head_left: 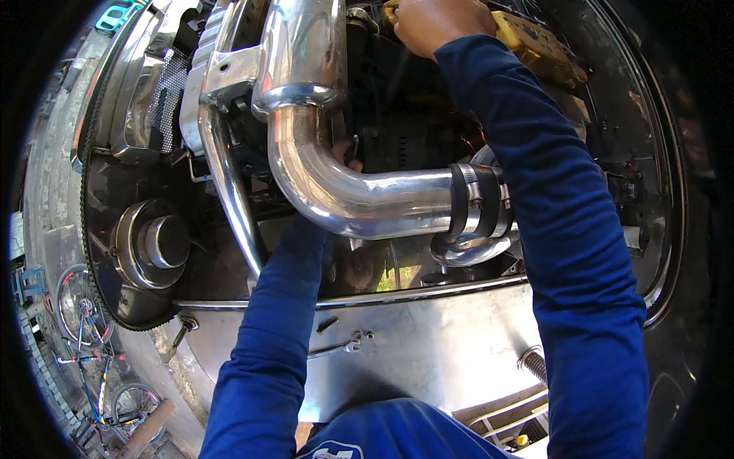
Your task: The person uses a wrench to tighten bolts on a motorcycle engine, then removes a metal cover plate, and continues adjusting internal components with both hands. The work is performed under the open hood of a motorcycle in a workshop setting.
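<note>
My left arm reaches under the bent polished metal pipe [329, 195] in an engine bay. Only a few fingers of my left hand [348, 155] show behind the pipe, curled beside a thin metal piece [355, 144]; the rest is hidden. At the top edge, my right hand [443, 27] rests by a yellowish engine part [539, 47], its fingers mostly cut off or turned away. Black hose sleeves with metal clamps [474, 187] join the pipe's right end. A large shiny cylinder [302, 53] sits above the bend.
A wrench [336, 349] and small metal pieces lie on the bare metal panel [413, 329] before me. A thinner pipe [229, 191] runs down at left, near a round metal housing [153, 245]. A coil spring [533, 363] stands at right. Bicycles [88, 352] are on the ground outside.
</note>
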A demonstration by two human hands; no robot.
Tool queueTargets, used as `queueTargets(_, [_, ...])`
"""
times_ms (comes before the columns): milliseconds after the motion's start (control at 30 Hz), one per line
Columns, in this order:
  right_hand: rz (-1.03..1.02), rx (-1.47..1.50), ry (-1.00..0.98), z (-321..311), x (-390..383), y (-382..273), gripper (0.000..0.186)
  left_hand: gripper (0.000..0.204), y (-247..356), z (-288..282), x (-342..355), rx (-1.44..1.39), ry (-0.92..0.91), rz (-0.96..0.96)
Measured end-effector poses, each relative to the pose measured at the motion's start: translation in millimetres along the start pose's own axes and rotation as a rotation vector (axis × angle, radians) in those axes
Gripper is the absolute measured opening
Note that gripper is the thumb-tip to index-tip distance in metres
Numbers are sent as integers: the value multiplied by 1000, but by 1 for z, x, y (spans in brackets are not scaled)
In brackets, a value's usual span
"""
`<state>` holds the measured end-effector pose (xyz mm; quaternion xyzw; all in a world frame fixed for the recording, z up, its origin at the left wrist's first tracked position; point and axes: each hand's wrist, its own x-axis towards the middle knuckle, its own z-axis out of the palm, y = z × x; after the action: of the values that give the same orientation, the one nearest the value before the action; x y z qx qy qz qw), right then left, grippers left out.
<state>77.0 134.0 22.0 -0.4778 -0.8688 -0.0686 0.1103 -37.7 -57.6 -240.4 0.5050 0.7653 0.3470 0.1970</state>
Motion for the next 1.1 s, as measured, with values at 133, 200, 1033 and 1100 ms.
queueTargets(133, [-2,-13,-67,-7,-3,-3,28,41,-6,-24,35,-31,-144,12])
queueTargets(200, [11,-7,-96,-11,-4,-4,27,41,-5,-35,49,-71,-213,-6])
queueTargets(1033, [5,4,-63,-11,-1,-3,27,42,-4,-48,72,-199,-332,-91])
queueTargets(1100, [4,3,-40,-10,-2,-4,26,43,-5,-48,71,-202,-326,-92])
